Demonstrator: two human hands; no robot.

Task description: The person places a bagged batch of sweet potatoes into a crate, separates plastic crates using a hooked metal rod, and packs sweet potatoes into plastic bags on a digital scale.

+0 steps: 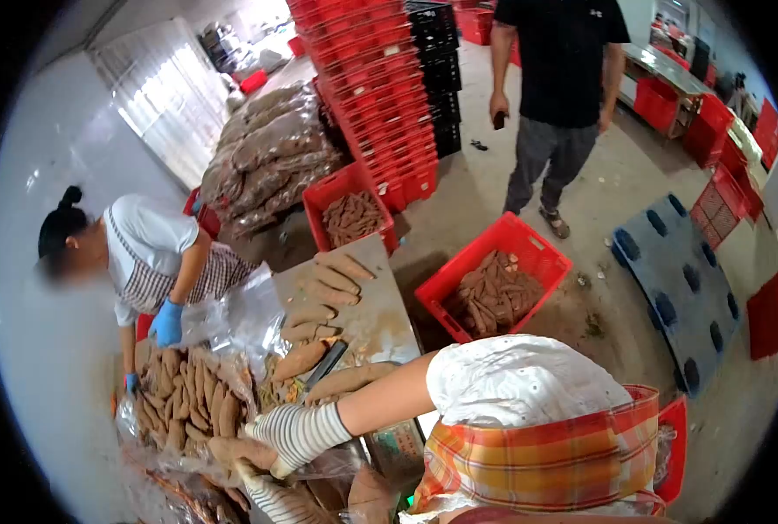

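Observation:
My right hand (297, 437), in a grey-and-white striped glove, has its fingers curled over a brown sweet potato (239, 451). Just below it, my left hand (282, 500), gloved alike and cut by the frame's bottom, closes on the same sweet potato from the other side. Beneath and beyond lies a heap of sweet potatoes (188, 393) in clear plastic. A larger sweet potato (371, 496) sits close to my left hand. On the board (380, 306) are several more sweet potatoes (328, 288) and a narrow black object (326, 363).
A co-worker in blue gloves (167, 323) bends over the heap's far side. Red crates of sweet potatoes (561, 253) (312, 205) stand on the floor. Behind are stacked red crates (367, 87) and filled sacks (271, 144). Another person (559, 79) stands near a blue-grey pallet (681, 288).

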